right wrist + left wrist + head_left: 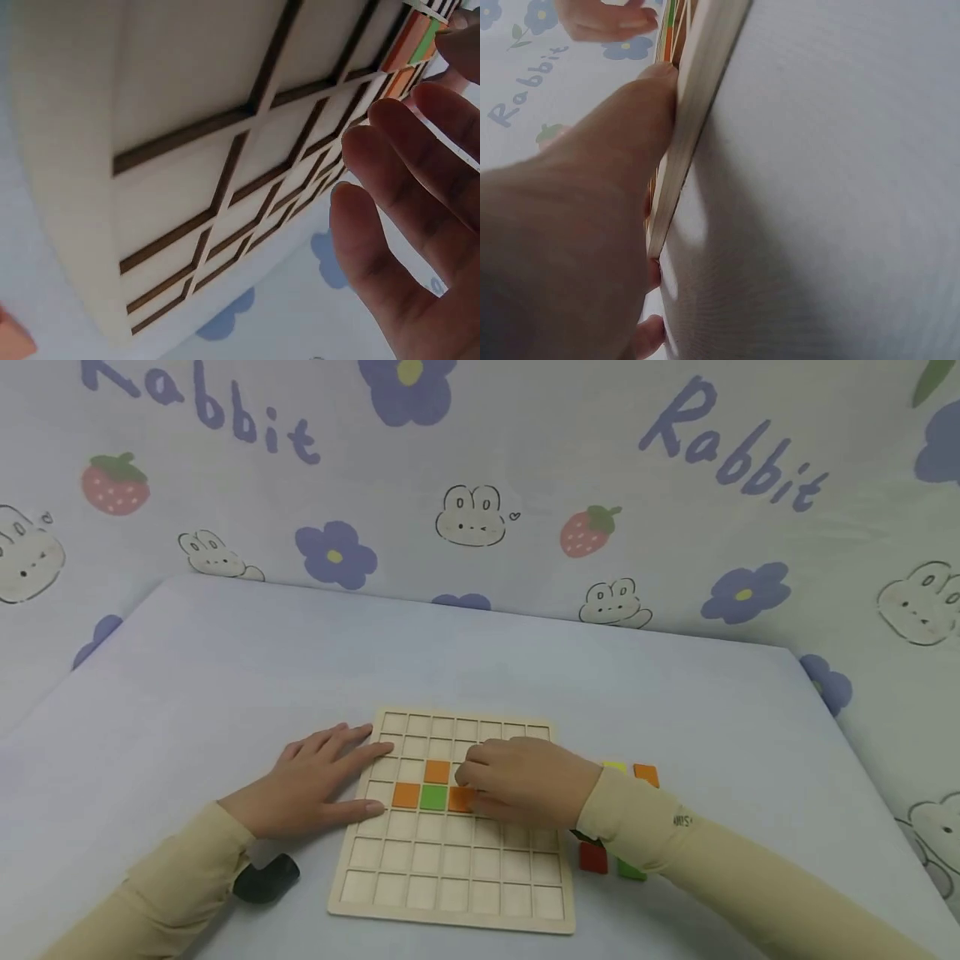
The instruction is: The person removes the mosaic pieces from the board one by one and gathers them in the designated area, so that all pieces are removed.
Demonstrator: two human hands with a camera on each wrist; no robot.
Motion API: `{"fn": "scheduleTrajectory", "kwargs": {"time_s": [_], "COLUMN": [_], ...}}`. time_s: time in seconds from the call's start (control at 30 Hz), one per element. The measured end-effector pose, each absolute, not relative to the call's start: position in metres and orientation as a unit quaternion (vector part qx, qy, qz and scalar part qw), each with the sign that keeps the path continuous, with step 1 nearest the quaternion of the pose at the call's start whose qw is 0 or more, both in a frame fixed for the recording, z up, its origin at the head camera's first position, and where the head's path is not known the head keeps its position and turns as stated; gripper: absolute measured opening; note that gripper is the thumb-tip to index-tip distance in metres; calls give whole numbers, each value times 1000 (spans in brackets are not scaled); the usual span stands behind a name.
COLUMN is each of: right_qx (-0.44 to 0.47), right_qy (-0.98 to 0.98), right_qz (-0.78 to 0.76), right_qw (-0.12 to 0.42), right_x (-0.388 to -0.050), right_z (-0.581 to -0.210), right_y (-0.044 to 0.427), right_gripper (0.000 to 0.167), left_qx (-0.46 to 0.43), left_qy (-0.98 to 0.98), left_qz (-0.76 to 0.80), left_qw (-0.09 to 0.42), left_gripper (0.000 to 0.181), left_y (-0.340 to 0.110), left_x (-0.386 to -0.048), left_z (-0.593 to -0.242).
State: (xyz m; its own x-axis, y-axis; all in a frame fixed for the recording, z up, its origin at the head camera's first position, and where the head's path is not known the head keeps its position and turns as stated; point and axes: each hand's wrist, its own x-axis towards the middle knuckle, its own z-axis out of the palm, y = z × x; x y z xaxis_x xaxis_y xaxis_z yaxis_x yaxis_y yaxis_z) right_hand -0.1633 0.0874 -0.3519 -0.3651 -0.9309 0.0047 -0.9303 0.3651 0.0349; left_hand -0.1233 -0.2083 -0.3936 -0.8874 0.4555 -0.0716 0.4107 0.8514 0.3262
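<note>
At the left edge of the grid board (pixel 430 858), my left hand (pixel 303 787) spreads; above its middle, my right hand (pixel 525 781) hangs relaxed; near rows (pixel 453 894) lie bare.

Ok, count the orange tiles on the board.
3: an orange tile beyond the green tile, one left of it, one right of it. The right hand may hide more.

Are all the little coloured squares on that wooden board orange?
No, the head view shows a green square on the board between two orange squares.
</note>
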Motion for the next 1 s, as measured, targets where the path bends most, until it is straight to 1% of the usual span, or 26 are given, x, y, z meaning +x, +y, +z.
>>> {"fn": "scheduleTrajectory", "kwargs": {"time_s": [0.17, 0.4, 0.47, 0.53, 0.63, 0.8, 1.0], "right_qx": [567, 572, 579, 590, 602, 612, 603], "right_qy": [-823, -820, -814, -807, -797, -789, -797], "right_qz": [-30, -19, -17, -16, -10, 0, 10], "right_qw": [10, 21, 23, 29, 40, 58, 37], "right_x": [-164, -164, -164, -164, -164, -164, -162], "right_z": [-357, -360, -361, -361, -363, -362, -357], "right_y": [81, 79, 79, 79, 80, 82, 84], "right_gripper": [16, 12, 15, 19, 22, 19, 19], "left_qx": [229, 228, 229, 230, 229, 229, 228], "left_qy": [959, 960, 959, 959, 959, 960, 960], "left_qz": [147, 146, 149, 150, 150, 148, 147], "left_qw": [73, 74, 75, 75, 75, 70, 68], "left_gripper": [75, 74, 74, 73, 73, 73, 73], "left_y": [-207, -206, -206, -206, -206, -206, -207], "left_x": [-126, -126, -125, -124, -123, -123, -123], "left_z": [-395, -394, -393, -391, -391, -390, -390]}}
